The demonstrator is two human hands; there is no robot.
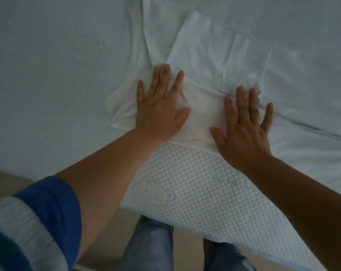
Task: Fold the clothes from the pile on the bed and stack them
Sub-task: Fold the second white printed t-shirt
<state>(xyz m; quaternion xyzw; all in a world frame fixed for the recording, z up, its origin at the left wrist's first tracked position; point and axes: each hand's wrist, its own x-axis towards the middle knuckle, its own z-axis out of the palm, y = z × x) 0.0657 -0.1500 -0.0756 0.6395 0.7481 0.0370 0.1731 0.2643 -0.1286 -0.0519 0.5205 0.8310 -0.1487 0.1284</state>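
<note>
The white garment [201, 79] lies spread on the bed [48, 65] near its front edge; the left hand [161, 110] and right hand [246, 128] press it flat, fingers straight, gripping nothing. Fabric is probably thin, limp, light; pinch hems or corners to fold.

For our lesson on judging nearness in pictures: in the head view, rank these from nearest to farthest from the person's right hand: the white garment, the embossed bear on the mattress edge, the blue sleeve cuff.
1. White garment: directly under the right hand, which presses flat on it.
2. Embossed bear: lower left of the hand, on the textured mattress edge.
3. Blue sleeve cuff: far lower left, on the other arm.
</note>
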